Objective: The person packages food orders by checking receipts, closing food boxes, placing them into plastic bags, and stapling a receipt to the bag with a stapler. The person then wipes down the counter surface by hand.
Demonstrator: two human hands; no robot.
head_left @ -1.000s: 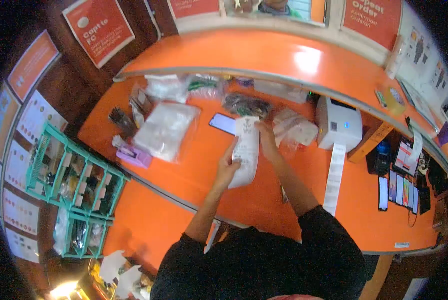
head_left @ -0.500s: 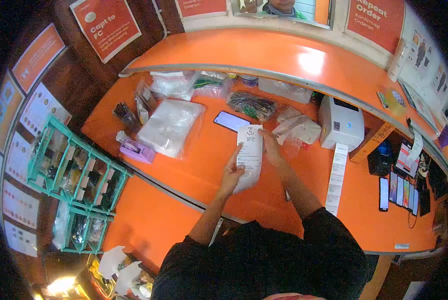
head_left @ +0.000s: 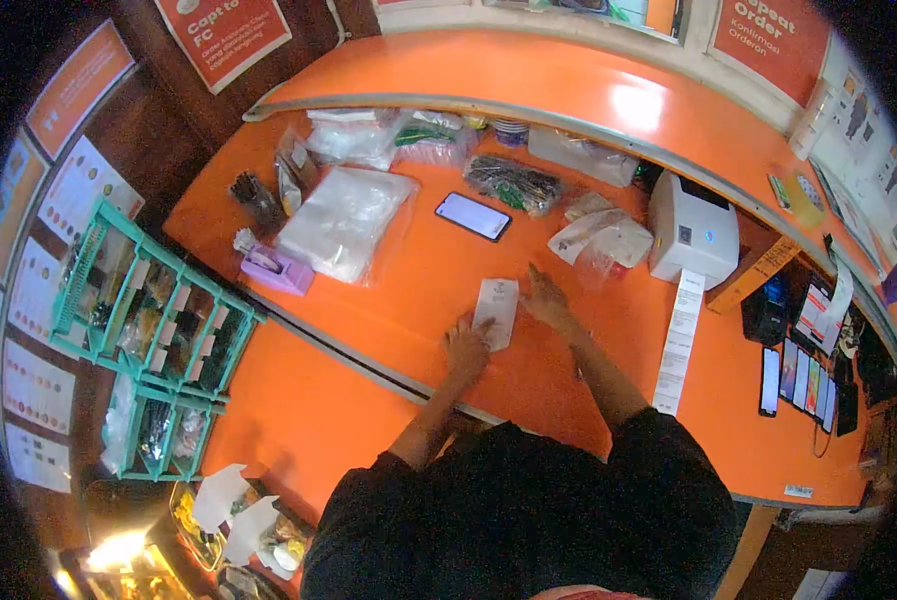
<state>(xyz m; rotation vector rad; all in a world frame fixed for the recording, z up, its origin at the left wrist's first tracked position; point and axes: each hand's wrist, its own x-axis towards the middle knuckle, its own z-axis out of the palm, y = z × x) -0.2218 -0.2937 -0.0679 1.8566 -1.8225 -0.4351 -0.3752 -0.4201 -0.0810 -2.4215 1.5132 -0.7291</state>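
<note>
A white printed receipt (head_left: pixel 500 300) is on or just over the orange counter (head_left: pixel 398 330), straight ahead of me. My left hand (head_left: pixel 466 347) touches the receipt's lower left part, its fingers spread over that edge. Just right of the paper is my right hand (head_left: pixel 546 298), fingers stretched forward and apart, with nothing visible in it. Beyond the receipt lies a phone (head_left: pixel 473 216) with a lit white screen.
A white label printer (head_left: pixel 693 232) feeds out a long paper strip (head_left: pixel 678 345) on the right. Clear plastic bags (head_left: pixel 338 225) and a purple tape dispenser (head_left: pixel 276 272) sit left. Several phones (head_left: pixel 800 380) stand far right; teal baskets (head_left: pixel 153 330) are at left.
The receipt has come down toward the counter and shows a shorter length, seemingly folded. My right hand has let go of its top edge; my left hand has moved down its left side.
</note>
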